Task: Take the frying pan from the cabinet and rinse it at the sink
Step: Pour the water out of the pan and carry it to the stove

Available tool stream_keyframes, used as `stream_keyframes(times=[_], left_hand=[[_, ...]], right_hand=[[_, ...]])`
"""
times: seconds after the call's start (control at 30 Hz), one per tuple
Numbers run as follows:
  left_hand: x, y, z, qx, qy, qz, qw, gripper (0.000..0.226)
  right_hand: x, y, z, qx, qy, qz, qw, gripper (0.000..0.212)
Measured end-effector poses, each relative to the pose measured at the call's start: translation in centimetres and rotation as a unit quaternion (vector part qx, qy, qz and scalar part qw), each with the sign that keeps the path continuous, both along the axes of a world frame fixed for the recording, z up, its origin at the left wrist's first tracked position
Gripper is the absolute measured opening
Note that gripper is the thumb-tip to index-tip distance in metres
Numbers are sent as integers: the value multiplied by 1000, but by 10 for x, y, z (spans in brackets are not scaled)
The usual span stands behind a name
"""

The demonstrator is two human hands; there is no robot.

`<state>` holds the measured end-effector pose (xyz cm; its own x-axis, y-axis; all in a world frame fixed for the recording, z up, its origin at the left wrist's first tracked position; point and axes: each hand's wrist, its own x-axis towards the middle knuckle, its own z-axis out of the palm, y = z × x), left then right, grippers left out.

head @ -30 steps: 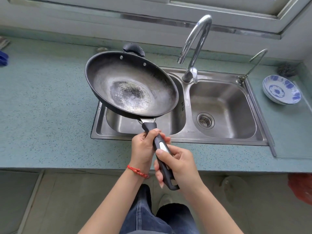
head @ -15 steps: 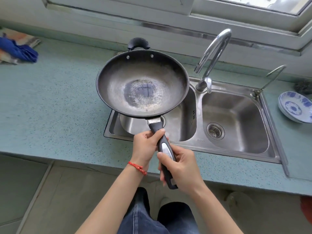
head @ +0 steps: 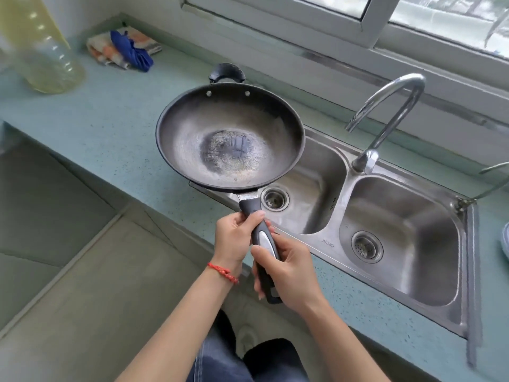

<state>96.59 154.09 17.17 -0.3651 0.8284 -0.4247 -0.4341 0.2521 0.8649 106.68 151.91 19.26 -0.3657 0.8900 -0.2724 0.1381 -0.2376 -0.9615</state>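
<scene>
A dark frying pan point(head: 230, 136) with a worn, shiny middle hangs level over the left edge of the steel double sink point(head: 341, 205). Both hands grip its long black handle. My left hand point(head: 237, 239), with a red string at the wrist, is closed round the handle near the pan. My right hand point(head: 286, 268) is closed round the handle's lower end. The chrome faucet point(head: 385, 114) arches between the two basins, to the right of the pan, with no water running.
The teal counter point(head: 104, 114) runs left of the sink. A yellowish plastic bottle point(head: 41, 48) and crumpled cloths point(head: 124, 48) sit at the far left. A thin second tap point(head: 484, 186) stands at the sink's right rim. A window sill lies behind.
The view has swung left and tilted, so the sink now sits to the right. The pan has gone from tilted over the left basin to level at the basin's left edge. Both hands keep their grip.
</scene>
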Motion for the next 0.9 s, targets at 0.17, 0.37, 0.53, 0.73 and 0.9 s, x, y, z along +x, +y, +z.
stream_keyframes(times=[0.17, 0.37, 0.53, 0.73, 0.9], left_hand=[[0, -31, -2, -9, -5, 79, 997, 25], [-20, -72, 2, -13, 5, 175, 985, 28], [-49, -116, 10, -6, 7, 250, 968, 24], [-102, -181, 12, -10, 0, 330, 944, 18], [-154, -247, 14, -15, 9, 379, 925, 19]], right_hand=[[2, -16, 0, -10, 5, 70, 997, 23], [-19, -39, 1, -19, 11, 157, 987, 24], [-50, -67, 6, -19, 12, 239, 971, 26], [-108, -115, 14, -2, 9, 328, 945, 29], [-165, -168, 21, 13, -2, 385, 923, 27]])
